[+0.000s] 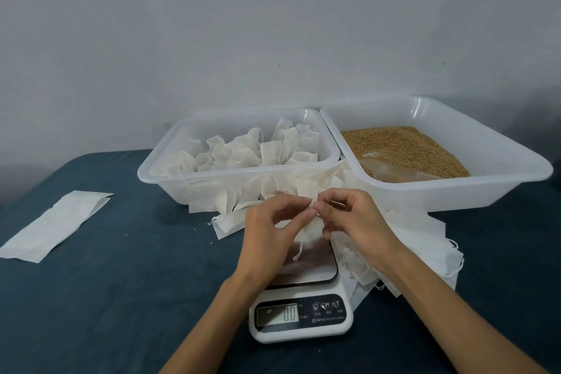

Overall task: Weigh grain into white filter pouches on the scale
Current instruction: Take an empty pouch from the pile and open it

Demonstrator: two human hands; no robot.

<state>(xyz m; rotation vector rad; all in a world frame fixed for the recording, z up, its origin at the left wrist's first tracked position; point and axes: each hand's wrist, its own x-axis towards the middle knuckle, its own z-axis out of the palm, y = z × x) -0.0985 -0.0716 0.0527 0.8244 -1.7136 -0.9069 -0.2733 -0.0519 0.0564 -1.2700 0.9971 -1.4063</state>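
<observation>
Both hands, left hand (273, 222) and right hand (352, 218), pinch one filter pouch (311, 229) over the scale (303, 291); that grip should spread the mouth wide before adding grain (403, 149).

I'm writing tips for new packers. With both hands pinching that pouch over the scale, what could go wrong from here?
1. Both the left hand and right hand hold the pouch above the scale, so a forearm brushing the platform could skew the reading.
2. Empty pouches crowd the scale's right edge and might lean on it.
3. The dangling drawstring could snag.
</observation>
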